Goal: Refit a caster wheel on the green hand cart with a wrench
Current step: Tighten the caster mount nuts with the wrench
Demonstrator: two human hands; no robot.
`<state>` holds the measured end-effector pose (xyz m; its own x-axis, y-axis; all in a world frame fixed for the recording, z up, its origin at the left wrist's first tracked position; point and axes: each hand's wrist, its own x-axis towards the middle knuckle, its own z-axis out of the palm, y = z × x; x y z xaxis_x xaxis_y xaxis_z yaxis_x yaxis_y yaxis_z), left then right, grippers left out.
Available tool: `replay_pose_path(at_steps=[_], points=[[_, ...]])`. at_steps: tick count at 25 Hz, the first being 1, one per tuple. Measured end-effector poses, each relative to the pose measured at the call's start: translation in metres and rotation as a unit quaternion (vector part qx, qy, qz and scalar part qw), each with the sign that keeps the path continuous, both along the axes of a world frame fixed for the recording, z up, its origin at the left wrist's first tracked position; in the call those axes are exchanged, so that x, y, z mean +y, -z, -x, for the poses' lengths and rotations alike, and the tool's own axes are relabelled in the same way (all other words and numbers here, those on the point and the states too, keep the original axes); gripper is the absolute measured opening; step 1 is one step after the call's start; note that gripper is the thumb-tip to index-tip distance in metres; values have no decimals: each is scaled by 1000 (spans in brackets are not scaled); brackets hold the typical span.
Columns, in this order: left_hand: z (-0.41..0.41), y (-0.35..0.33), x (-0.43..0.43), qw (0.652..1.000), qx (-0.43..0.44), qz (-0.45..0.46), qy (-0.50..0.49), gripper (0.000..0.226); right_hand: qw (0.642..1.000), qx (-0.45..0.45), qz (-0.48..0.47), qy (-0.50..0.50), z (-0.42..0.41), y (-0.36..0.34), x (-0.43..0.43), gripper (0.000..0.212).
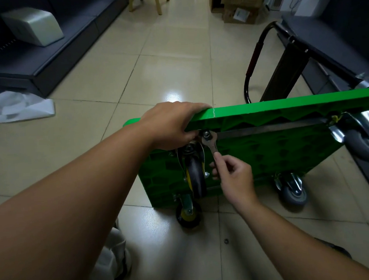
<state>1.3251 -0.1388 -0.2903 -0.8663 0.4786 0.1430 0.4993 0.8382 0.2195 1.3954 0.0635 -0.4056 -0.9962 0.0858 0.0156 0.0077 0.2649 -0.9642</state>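
Note:
The green hand cart stands on its side on the tiled floor, its ribbed underside facing me. My left hand grips its upper edge near the left corner, fingers curled over the far side. A black caster wheel with a yellow hub hangs just below that hand. A metal wrench sits with its ring end on the nut beside the caster plate. My right hand pinches the wrench's lower end.
Other casters show on the cart: one black at the lower left, grey ones at the lower right and far right. A small loose nut lies on the floor. The cart's black handle rests behind. Dark shelving stands left and right.

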Motion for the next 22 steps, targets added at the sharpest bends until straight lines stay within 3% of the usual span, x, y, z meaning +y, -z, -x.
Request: replay_pose_path(at_steps=[2,3,6,7,9,12,15,17,19,22], points=[[0,0,1,1000,-7,0,1,64,986,56,-153,-41,3,-9,37,29],[0,0,1,1000,-9,-1,4,63,957,99,-266,-64,8,-19,55,32],[-1,-1,2,1000,-6,0,6,62,791,285,-529,-114,28,-70,82,42],[-2,-2,3,1000,-3,5,3,63,735,343,-572,-124,36,-90,81,42],[-3,-2,3,1000,0,12,-4,64,656,411,-620,-128,51,-121,71,42],[-2,1,3,1000,3,12,2,64,588,426,-674,-140,63,-141,54,44],[0,4,2,1000,9,17,1,65,556,410,-706,-155,66,-142,45,43],[0,4,2,1000,15,19,-2,66,562,405,-707,-145,66,-135,43,43],[0,4,1,1000,16,18,-1,67,587,390,-699,-123,64,-121,45,45],[1,7,0,1000,15,16,1,67,657,337,-667,-95,58,-95,51,44]])
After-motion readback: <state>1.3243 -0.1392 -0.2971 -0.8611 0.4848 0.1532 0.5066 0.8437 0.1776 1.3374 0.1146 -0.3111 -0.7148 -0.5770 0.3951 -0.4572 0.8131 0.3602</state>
